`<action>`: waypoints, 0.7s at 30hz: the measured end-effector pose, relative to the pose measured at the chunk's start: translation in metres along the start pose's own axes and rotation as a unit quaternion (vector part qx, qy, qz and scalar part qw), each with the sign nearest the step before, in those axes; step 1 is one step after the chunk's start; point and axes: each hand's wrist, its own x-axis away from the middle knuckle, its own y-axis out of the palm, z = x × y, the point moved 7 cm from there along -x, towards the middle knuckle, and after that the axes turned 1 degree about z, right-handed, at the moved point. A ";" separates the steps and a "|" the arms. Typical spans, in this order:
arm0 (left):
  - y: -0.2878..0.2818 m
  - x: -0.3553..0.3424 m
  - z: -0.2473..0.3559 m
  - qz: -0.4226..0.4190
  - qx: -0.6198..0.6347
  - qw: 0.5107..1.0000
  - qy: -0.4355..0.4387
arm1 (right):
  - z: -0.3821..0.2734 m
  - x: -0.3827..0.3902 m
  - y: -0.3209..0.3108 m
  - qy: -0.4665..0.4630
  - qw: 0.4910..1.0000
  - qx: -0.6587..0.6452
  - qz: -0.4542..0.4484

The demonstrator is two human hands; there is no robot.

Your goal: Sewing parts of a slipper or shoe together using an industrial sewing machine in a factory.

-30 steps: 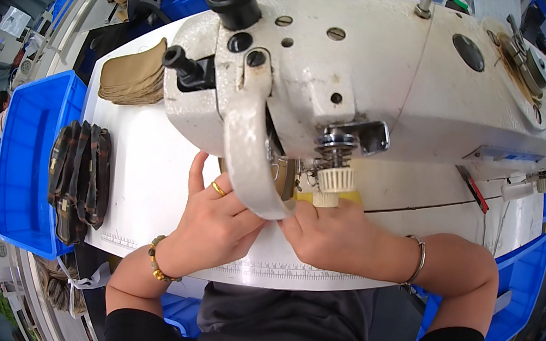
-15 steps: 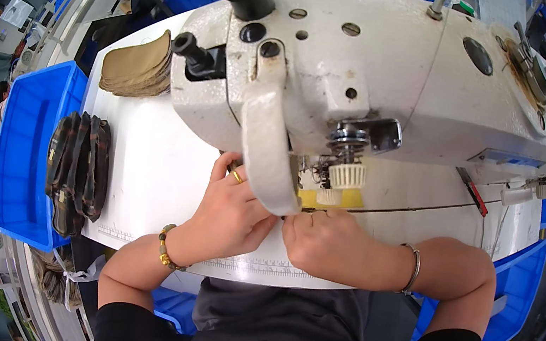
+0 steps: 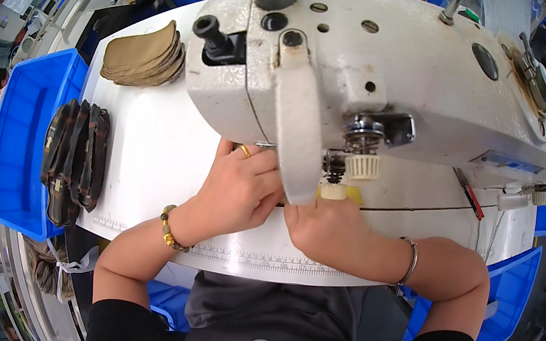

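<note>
Head view: since the earlier frame, your left hand had slid right, closer under the sewing machine head, meeting your right hand. Both hands lay fingers-down on the desk, pressing a workpiece largely hidden beneath the machine arm; whether either hand pinched it could not be told. The step appeared to be feeding at the needle; the next move would call for steady guiding. Dark pieces and tan pieces lay stacked to your left.
</note>
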 end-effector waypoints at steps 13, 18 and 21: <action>-0.010 -0.011 -0.035 -0.072 0.081 0.992 -0.063 | 0.019 -0.007 0.007 0.024 0.998 -0.051 0.005; -0.013 -0.010 -0.041 -0.085 0.111 0.987 -0.079 | 0.019 -0.007 0.010 0.020 1.000 -0.020 0.010; -0.007 -0.011 -0.031 -0.096 0.107 0.988 -0.054 | 0.021 -0.004 0.011 0.022 0.999 -0.045 0.021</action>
